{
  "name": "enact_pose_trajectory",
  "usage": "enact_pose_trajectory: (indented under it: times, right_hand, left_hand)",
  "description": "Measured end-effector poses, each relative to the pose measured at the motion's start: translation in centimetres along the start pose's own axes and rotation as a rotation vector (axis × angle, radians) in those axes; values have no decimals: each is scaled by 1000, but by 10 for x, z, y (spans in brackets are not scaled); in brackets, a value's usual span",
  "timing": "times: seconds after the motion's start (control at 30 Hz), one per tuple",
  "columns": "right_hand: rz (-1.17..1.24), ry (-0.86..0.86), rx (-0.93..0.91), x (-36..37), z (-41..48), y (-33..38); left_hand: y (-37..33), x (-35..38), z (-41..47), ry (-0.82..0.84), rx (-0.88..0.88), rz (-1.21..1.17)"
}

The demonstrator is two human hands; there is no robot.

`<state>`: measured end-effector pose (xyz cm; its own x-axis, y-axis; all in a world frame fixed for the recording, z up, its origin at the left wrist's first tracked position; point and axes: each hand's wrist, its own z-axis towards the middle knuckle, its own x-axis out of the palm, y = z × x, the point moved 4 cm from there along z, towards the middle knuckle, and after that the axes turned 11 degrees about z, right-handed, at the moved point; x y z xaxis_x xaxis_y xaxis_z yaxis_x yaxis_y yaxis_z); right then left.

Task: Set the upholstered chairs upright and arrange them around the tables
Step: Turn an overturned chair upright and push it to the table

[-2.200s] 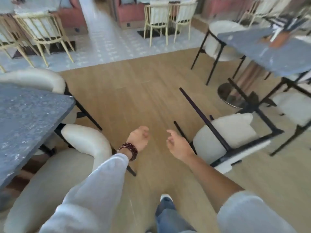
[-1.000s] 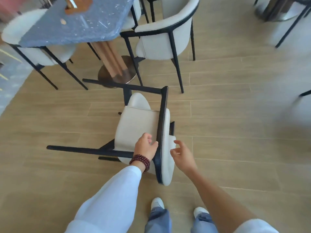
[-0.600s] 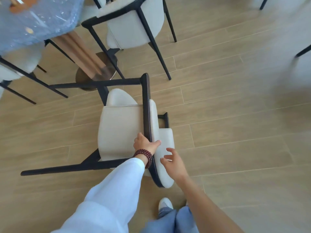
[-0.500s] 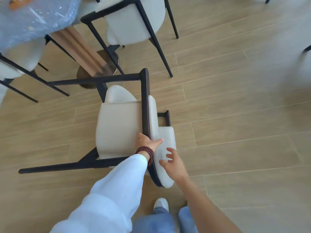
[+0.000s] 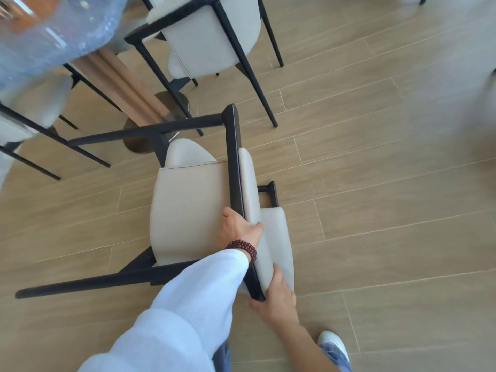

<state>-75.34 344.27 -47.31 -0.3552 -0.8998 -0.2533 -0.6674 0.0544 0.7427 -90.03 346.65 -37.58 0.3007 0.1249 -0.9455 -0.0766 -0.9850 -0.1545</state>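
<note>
A cream upholstered chair (image 5: pixel 188 208) with a black frame lies on its side on the wooden floor, its legs pointing left. My left hand (image 5: pixel 239 228), with a bead bracelet at the wrist, grips the upper black frame bar with the thumb over the padded backrest. My right hand (image 5: pixel 279 299) grips the near lower corner of the backrest, fingers curled round the pad and frame end. A blue-grey table (image 5: pixel 53 30) stands at the upper left on a tan pedestal.
An upright cream chair (image 5: pixel 212 36) stands at the table just beyond the fallen one. Another chair (image 5: pixel 29 108) sits at the left under the table edge. The round metal table base (image 5: pixel 158 116) lies close to the fallen chair's leg. Open wooden floor (image 5: pixel 375 183) stretches right.
My right hand has moved from hovering beside the backrest to gripping its near corner. My left hand keeps its hold on the frame bar. The view has moved closer to the chair.
</note>
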Motion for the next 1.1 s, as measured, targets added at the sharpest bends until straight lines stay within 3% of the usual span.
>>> enact_pose_trajectory:
  times: [0.2, 0.4, 0.7, 1.1]
  right_hand:
    - [-58, -86, -79, 11, -4, 3]
    - [-241, -102, -168, 34, -16, 47]
    - [-359, -230, -281, 85, -37, 169]
    - [-626, -214, -336, 200, -41, 349]
  left_hand:
    - [9, -4, 5, 40, 60, -33]
    - [36, -53, 18, 50, 70, -147]
    - [99, -172, 73, 74, 71, -307]
    - [218, -312, 187, 147, 37, -486]
